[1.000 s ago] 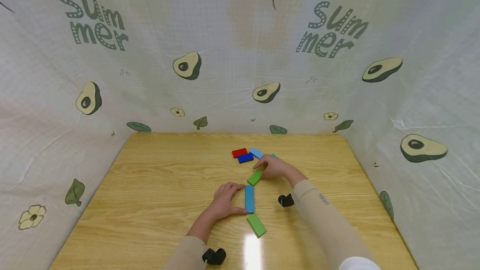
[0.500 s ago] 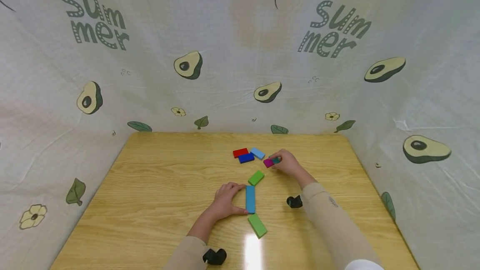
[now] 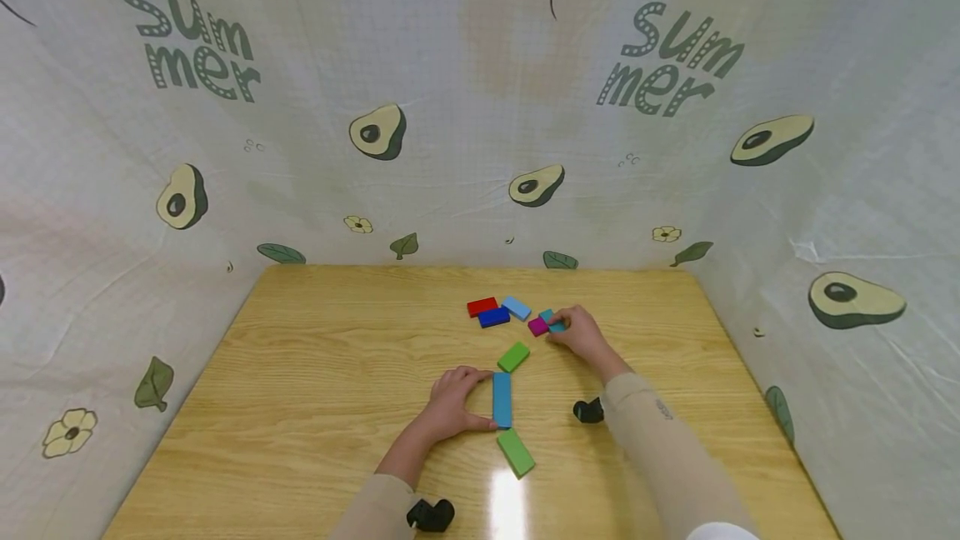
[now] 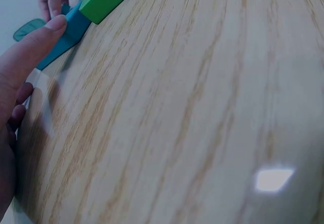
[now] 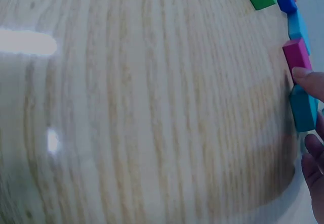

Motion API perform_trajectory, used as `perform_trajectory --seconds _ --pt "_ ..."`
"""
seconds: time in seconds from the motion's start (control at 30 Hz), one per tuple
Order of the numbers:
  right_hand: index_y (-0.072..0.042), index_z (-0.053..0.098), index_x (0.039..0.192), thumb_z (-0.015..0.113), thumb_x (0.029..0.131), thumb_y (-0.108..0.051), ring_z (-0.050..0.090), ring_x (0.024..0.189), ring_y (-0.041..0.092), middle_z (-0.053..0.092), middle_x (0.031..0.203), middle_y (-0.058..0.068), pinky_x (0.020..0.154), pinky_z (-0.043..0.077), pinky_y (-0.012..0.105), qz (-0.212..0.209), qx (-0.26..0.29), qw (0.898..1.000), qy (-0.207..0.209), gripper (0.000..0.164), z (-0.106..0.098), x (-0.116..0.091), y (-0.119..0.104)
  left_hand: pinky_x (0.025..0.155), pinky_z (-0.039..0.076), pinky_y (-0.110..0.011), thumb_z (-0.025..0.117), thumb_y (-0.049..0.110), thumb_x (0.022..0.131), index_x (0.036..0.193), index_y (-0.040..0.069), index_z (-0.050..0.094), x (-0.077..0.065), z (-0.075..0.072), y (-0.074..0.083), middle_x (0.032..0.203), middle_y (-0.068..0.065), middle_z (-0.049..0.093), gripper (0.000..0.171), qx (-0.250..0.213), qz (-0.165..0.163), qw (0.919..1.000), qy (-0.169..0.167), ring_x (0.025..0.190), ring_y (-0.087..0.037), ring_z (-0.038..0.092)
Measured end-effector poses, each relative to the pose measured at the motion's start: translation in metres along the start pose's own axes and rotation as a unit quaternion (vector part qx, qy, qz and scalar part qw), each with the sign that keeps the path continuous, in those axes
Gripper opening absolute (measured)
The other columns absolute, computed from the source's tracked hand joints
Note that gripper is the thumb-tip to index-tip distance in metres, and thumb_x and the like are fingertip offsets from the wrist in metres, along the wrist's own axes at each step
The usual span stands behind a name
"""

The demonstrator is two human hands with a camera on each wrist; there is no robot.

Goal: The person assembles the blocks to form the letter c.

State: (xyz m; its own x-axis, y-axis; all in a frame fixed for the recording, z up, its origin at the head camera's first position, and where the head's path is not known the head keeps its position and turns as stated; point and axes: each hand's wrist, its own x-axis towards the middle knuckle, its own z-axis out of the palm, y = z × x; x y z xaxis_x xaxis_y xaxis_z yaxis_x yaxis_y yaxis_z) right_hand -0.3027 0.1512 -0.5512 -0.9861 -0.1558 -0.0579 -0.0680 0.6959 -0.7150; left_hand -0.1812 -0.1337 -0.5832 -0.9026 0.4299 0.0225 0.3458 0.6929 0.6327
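My left hand (image 3: 452,405) holds a long blue block (image 3: 502,400) lying flat, index finger at its far end and thumb at its near end. In the left wrist view the thumb (image 4: 54,24) touches that block beside a green block (image 4: 109,0). At the back right, my right hand (image 3: 583,335) pinches a teal block (image 3: 556,327) between thumb and fingers. A magenta block (image 3: 537,327) lies against its left side. In the right wrist view the thumb (image 5: 304,74) lies where the magenta and teal blocks meet; the fingers partly hide behind the teal one.
A green block (image 3: 513,357) lies just beyond the blue one, and another green block (image 3: 516,452) angles off its near end. Red (image 3: 482,307), dark blue (image 3: 494,317) and light blue (image 3: 516,308) blocks lie at the back. Printed cloth (image 3: 450,215) walls the wooden table (image 3: 337,373).
My right hand has let go of the far green block and moved right and back to the magenta and teal blocks. The left hand has stayed at the long blue block.
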Motion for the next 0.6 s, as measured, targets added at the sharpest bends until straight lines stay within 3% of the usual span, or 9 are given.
perform_trajectory --seconds 0.17,0.3,0.43,0.6 --pt "0.0 0.07 0.098 0.078 0.082 -0.007 0.045 0.087 0.026 0.054 0.101 0.015 0.079 0.041 0.04 0.011 0.013 1.0 0.018 0.019 0.005 -0.002 0.003 0.099 0.032 -0.055 0.079 0.058 0.073 0.144 0.021 0.049 -0.001 0.001 0.0 0.128 -0.004 0.049 0.085 0.002 0.01 0.9999 0.011 0.12 -0.027 0.043" --pt "0.0 0.069 0.098 0.076 0.084 -0.004 0.05 0.095 0.03 0.056 0.108 0.018 0.086 0.044 0.044 0.016 0.019 0.999 0.029 0.016 0.005 -0.005 0.005 0.097 0.033 -0.056 0.079 0.058 0.073 0.143 0.02 0.049 -0.001 0.002 -0.001 0.128 -0.006 0.049 0.085 0.004 0.017 0.9997 0.014 0.119 -0.029 0.043" --pt "0.0 0.068 0.1 0.073 0.086 -0.002 0.053 0.101 0.032 0.057 0.114 0.019 0.089 0.045 0.048 0.019 0.018 0.999 0.038 0.014 0.003 -0.008 0.008 0.099 0.031 -0.055 0.08 0.057 0.073 0.144 0.021 0.049 -0.002 0.001 0.0 0.128 -0.004 0.049 0.085 -0.003 0.008 0.9999 0.007 0.12 -0.027 0.042" --pt "-0.002 0.068 0.104 0.071 0.088 -0.005 0.054 0.096 0.03 0.059 0.111 0.017 0.085 0.046 0.045 0.026 0.015 0.999 0.036 0.016 -0.003 -0.013 0.012 0.1 0.031 -0.056 0.08 0.058 0.072 0.144 0.022 0.049 -0.001 0.0 0.001 0.13 -0.005 0.048 0.086 0.003 0.004 1.0 0.004 0.122 -0.029 0.042"
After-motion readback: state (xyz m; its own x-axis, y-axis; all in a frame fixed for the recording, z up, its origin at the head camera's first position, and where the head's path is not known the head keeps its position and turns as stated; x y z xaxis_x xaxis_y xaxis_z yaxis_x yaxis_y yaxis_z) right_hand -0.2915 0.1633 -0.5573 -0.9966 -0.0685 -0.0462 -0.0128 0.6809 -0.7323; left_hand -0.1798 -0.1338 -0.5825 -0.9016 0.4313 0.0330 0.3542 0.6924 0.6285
